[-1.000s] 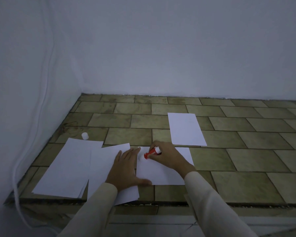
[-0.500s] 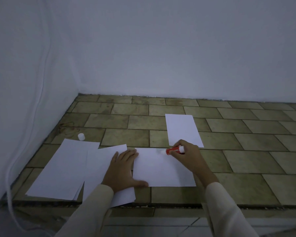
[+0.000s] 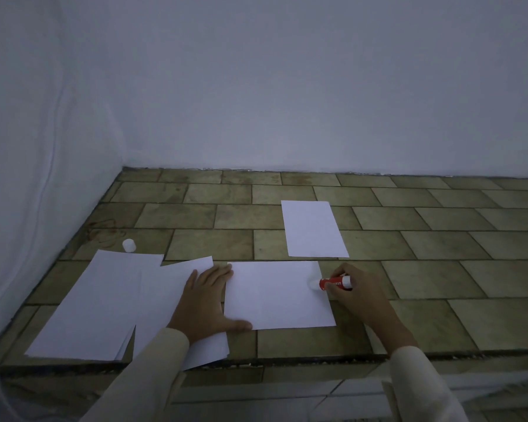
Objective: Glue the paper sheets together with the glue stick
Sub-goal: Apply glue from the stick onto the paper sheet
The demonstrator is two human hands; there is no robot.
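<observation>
Rubbing red glue stick (image 3: 333, 283) in my right hand (image 3: 357, 295) grip along right edge of center paper sheet (image 3: 275, 295) on tiled bench (image 3: 439, 278); label print unreadable. Left hand (image 3: 206, 301) flat, open, pinning sheet's left edge.

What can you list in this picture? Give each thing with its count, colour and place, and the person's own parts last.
sheet: one, white, front centre, under the glue stick tip
far sheet: one, white, behind it
pile: several sheets, white, front left
cap: one, white, behind the pile
glue stick: one, red, at the sheet's right edge
cable: one, white, along the left wall
counter: one, olive tiles
left hand: flat at the sheet's left edge
right hand: holding the glue stick
</observation>
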